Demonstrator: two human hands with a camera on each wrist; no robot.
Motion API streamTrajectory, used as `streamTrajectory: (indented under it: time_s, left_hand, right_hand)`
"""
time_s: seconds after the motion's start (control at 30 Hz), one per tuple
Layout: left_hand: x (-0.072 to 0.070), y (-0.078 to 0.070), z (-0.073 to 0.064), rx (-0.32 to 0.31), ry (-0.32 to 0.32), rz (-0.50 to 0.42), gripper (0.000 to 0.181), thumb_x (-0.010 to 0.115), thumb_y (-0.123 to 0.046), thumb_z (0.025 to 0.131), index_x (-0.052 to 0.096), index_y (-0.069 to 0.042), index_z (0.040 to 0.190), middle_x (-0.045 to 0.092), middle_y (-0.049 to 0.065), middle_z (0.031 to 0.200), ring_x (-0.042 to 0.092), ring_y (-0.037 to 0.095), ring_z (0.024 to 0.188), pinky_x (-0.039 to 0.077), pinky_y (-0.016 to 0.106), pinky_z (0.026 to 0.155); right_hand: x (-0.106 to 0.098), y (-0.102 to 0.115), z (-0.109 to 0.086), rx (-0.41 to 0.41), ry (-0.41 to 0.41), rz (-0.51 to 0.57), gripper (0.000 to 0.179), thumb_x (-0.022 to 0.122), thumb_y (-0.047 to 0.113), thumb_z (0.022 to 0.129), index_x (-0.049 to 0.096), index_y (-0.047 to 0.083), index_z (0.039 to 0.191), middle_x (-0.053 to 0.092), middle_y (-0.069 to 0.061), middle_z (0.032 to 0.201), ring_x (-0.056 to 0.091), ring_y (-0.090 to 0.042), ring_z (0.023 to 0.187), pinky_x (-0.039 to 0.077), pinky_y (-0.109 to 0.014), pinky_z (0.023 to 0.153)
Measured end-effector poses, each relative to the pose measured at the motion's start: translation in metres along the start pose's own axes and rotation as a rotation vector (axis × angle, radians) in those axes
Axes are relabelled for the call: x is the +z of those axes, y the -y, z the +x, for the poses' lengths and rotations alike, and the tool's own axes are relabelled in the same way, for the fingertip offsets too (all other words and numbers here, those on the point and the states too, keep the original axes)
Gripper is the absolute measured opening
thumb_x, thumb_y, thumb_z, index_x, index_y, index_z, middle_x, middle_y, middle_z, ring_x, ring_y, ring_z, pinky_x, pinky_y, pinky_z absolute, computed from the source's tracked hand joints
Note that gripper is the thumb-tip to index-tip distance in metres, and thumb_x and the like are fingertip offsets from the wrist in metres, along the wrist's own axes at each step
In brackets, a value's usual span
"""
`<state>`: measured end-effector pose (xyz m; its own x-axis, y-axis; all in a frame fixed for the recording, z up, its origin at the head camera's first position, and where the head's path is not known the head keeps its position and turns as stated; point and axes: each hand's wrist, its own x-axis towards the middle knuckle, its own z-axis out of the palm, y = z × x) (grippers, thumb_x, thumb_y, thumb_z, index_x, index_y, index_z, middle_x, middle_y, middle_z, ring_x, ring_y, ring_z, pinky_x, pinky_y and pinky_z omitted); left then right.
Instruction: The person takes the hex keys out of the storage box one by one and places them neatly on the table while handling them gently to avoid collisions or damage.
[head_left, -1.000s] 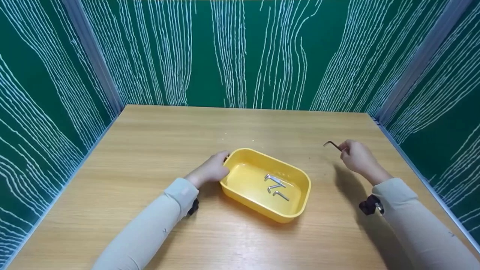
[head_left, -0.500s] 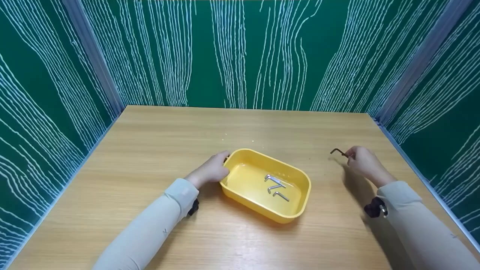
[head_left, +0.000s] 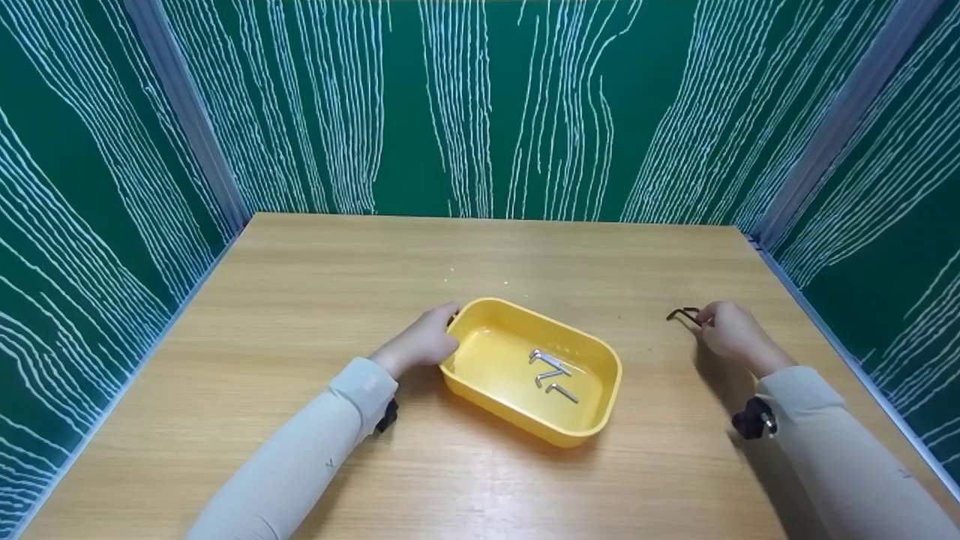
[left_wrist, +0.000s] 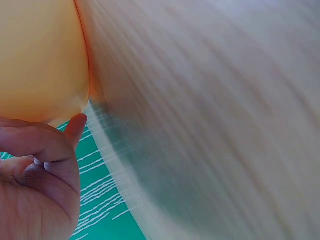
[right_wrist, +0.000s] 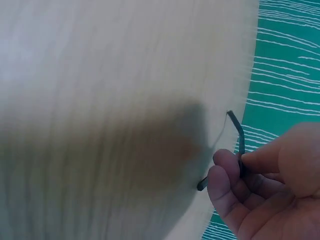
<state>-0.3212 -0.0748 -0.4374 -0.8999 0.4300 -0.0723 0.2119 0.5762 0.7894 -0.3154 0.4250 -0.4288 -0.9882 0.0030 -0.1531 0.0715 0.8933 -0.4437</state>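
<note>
At its left end, the yellow plastic bin (head_left: pixel 525 416) is gripped by my left hand (head_left: pixel 424 335); curled fingers show against its side in the left wrist view (left_wrist: pixel 40 170). Several silver L-shaped hex keys (head_left: pixel 562 391) lie on the bin's floor toward its right end. Off to the right, my right hand (head_left: pixel 731 330) pinches a dark hex key (head_left: pixel 675 313) between thumb and fingers, its bent end pointing left. A second dark tip pokes out below the fingers (right_wrist: pixel 216 185) in the right wrist view; whether it belongs to the same key, I cannot tell.
The wooden table (head_left: pixel 360 262) is bounded by green, white-streaked panels (head_left: pixel 409 112) at the back and sides. A few tiny pale specks dot the table behind the bin. Dark wrist cameras (head_left: pixel 754 418) hang from both wrists.
My right hand has moved slightly right and toward me, lower in the head view, with the hex key, whose angle has changed. The left hand and bin stay where they were.
</note>
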Motion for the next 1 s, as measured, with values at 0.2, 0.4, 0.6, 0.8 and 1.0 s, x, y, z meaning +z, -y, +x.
streamTrajectory:
  time_s: [0.2, 0.4, 0.6, 0.8, 1.0]
  left_hand:
    - [0.0, 0.0, -0.001, -0.003, -0.004, -0.006, 0.051, 0.052, 0.009, 0.091, 0.06, -0.001, 0.141, 0.069, 0.016, 0.121, 0.062, 0.023, 0.1, 0.057, 0.04, 0.095]
    - [-0.001, 0.001, 0.001, 0.0, -0.006, 0.005, 0.049, 0.052, 0.009, 0.092, 0.06, 0.0, 0.14, 0.069, 0.016, 0.119, 0.063, 0.023, 0.1, 0.058, 0.041, 0.095]
    - [0.0, 0.002, 0.002, -0.01, -0.004, 0.013, 0.053, 0.051, 0.009, 0.091, 0.059, -0.001, 0.142, 0.069, 0.014, 0.119, 0.063, 0.022, 0.098, 0.057, 0.039, 0.094]
    - [0.001, 0.001, 0.002, -0.006, -0.006, 0.01, 0.056, 0.051, 0.009, 0.09, 0.058, -0.002, 0.144, 0.069, 0.015, 0.121, 0.063, 0.022, 0.1, 0.057, 0.041, 0.097]
    - [0.001, 0.001, 0.002, -0.017, -0.003, 0.018, 0.056, 0.051, 0.008, 0.09, 0.058, -0.002, 0.145, 0.069, 0.013, 0.122, 0.063, 0.023, 0.103, 0.056, 0.041, 0.099]
  right_hand:
    - [0.002, -0.002, -0.001, 0.01, 0.017, 0.01, 0.036, 0.048, -0.002, 0.099, 0.06, -0.018, 0.129, 0.059, -0.043, 0.131, 0.057, -0.05, 0.116, 0.048, -0.066, 0.106]
    - [0.004, -0.003, -0.001, 0.014, -0.01, -0.007, 0.032, 0.053, -0.002, 0.099, 0.066, -0.016, 0.124, 0.061, -0.042, 0.13, 0.058, -0.052, 0.117, 0.046, -0.07, 0.11]
    - [0.007, -0.006, 0.001, -0.067, -0.075, -0.074, 0.025, 0.059, 0.0, 0.096, 0.071, -0.016, 0.111, 0.069, -0.038, 0.117, 0.064, -0.049, 0.106, 0.054, -0.064, 0.095]
    - [0.009, -0.003, 0.004, -0.04, -0.062, -0.097, 0.025, 0.058, 0.0, 0.097, 0.07, -0.016, 0.113, 0.068, -0.038, 0.118, 0.064, -0.049, 0.106, 0.054, -0.064, 0.097]
    - [0.011, 0.0, 0.007, -0.041, -0.052, -0.128, 0.023, 0.058, -0.002, 0.097, 0.07, -0.016, 0.109, 0.069, -0.037, 0.114, 0.067, -0.047, 0.102, 0.056, -0.063, 0.095]
